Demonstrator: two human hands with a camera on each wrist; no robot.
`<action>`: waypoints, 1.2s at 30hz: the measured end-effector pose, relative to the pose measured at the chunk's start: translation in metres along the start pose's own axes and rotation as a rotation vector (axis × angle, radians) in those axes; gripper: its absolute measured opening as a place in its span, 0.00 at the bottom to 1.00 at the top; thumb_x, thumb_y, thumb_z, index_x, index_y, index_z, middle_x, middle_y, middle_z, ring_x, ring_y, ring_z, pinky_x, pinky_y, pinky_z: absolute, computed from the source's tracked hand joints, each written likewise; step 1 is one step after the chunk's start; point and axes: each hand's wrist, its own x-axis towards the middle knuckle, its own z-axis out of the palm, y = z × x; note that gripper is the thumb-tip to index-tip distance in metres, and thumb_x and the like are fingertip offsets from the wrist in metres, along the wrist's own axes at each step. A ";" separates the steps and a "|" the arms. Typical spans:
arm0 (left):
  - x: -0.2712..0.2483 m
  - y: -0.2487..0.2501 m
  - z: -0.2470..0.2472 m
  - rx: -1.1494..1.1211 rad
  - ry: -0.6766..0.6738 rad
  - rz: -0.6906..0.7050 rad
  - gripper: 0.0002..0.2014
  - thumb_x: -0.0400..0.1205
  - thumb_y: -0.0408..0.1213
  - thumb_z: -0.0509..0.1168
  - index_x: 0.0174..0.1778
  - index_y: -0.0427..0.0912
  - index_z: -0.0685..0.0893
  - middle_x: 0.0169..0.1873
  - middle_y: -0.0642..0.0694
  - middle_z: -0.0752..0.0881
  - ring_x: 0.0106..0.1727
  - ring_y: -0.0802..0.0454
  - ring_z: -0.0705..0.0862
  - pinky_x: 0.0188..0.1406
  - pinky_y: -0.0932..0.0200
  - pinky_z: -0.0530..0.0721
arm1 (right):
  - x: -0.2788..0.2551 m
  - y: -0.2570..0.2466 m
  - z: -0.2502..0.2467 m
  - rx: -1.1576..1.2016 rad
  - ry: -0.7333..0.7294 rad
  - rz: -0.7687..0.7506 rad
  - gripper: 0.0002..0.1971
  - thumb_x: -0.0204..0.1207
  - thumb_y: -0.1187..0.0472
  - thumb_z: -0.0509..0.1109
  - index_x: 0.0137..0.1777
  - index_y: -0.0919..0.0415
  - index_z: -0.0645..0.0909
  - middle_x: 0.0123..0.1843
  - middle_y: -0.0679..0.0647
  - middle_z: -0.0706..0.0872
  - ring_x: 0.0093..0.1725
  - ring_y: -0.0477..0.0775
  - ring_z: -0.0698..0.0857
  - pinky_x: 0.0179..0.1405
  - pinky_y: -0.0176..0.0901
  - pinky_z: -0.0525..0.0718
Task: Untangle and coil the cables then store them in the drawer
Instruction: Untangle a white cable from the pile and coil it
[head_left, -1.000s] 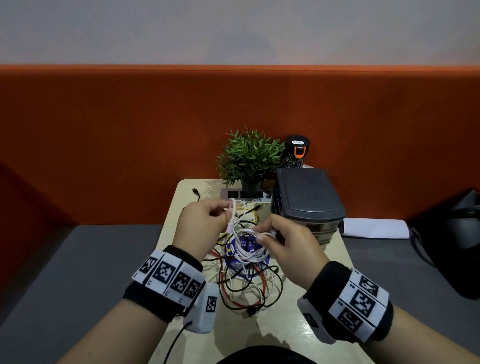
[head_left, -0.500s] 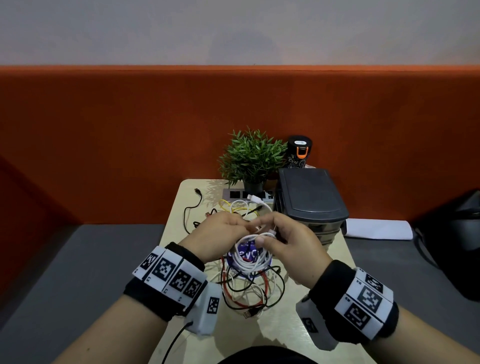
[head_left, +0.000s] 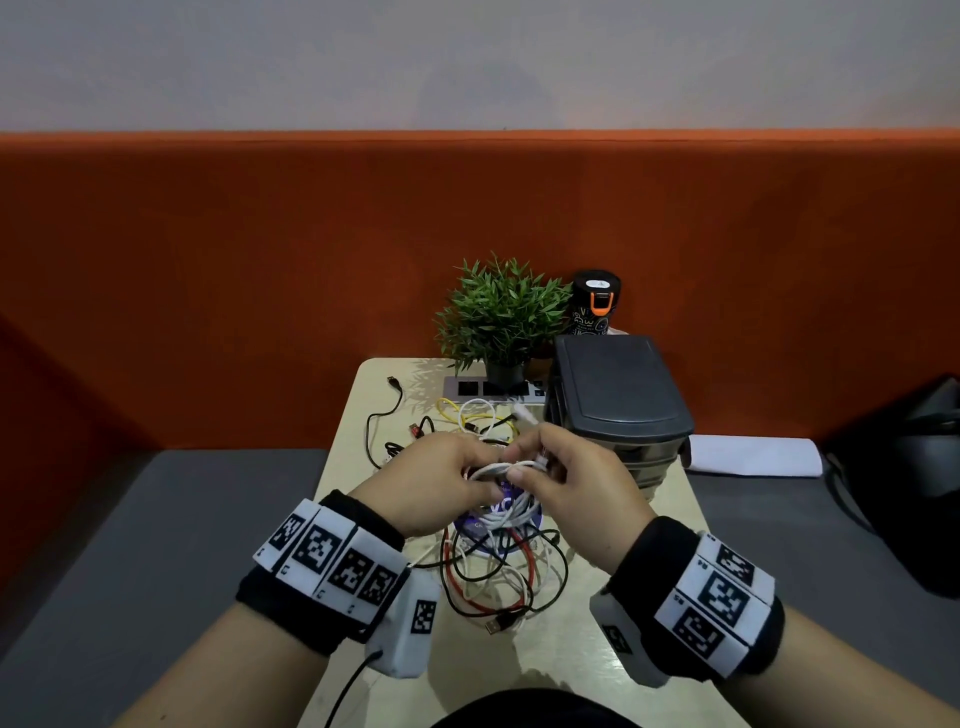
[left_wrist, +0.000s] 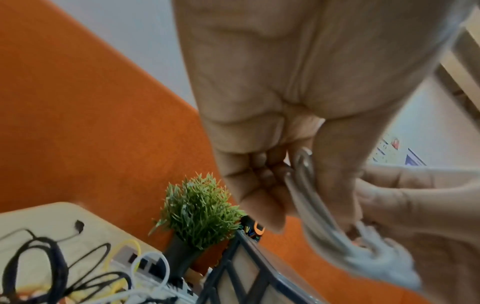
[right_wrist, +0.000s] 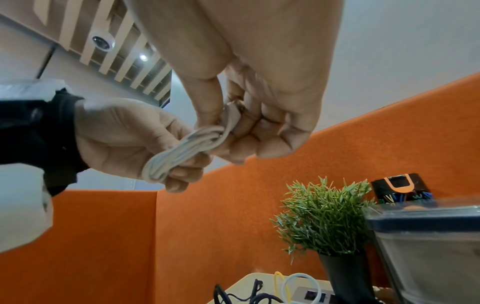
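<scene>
- Head view: the left hand (head_left: 436, 480) and the right hand (head_left: 576, 491) meet above the middle of the table (head_left: 545, 670), both with fingers curled round a coiled white cable (head_left: 506, 491). Under them lies a tangle of cables (head_left: 498, 582), black, red and white, on a purple disc (head_left: 501, 506) whose white lettering is mostly covered and cannot be read. More loose yellow and white cables (head_left: 467, 413) lie at 12 o'clock from the hands. At 1 o'clock stands the dark drawer unit (head_left: 618, 395), its drawers pushed in; their contents cannot be seen. Behind it is a black can (head_left: 596, 304) with an orange mark and small print too fine to read. A potted plant (head_left: 501, 314) and a power strip (head_left: 493, 388) stand at the table's far edge. Both wrists wear bands printed with black-and-white square codes.
- Left wrist view: the left hand's fingers (left_wrist: 259, 185) are folded against the palm with the white cable's loops pinched against the thumb; the right hand (left_wrist: 420, 216) grips the blurred other end at 3 o'clock.
- Right wrist view: the right hand's fingers (right_wrist: 262, 131) and thumb pinch the cable's plug end, while the left hand (right_wrist: 124, 139) at 9 o'clock wraps round the coil (right_wrist: 182, 154).
</scene>
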 end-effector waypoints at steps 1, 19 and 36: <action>-0.001 0.001 0.001 -0.056 0.017 0.009 0.15 0.78 0.32 0.70 0.56 0.55 0.87 0.39 0.59 0.86 0.37 0.66 0.81 0.43 0.62 0.83 | 0.000 0.000 0.000 -0.001 0.008 0.002 0.04 0.77 0.58 0.72 0.43 0.46 0.82 0.39 0.43 0.84 0.38 0.41 0.81 0.37 0.35 0.77; 0.000 0.000 -0.004 -0.014 -0.116 -0.036 0.08 0.78 0.39 0.71 0.33 0.51 0.84 0.40 0.54 0.74 0.47 0.55 0.78 0.49 0.59 0.76 | -0.004 -0.002 -0.003 0.018 0.008 -0.048 0.05 0.75 0.57 0.73 0.43 0.44 0.82 0.39 0.47 0.85 0.39 0.47 0.82 0.39 0.40 0.80; 0.000 -0.002 0.018 -0.001 0.280 0.040 0.13 0.69 0.37 0.76 0.46 0.55 0.84 0.35 0.55 0.84 0.36 0.60 0.81 0.36 0.60 0.80 | 0.001 0.020 -0.007 0.149 -0.096 0.098 0.07 0.73 0.58 0.76 0.42 0.43 0.82 0.39 0.62 0.89 0.41 0.68 0.87 0.46 0.68 0.86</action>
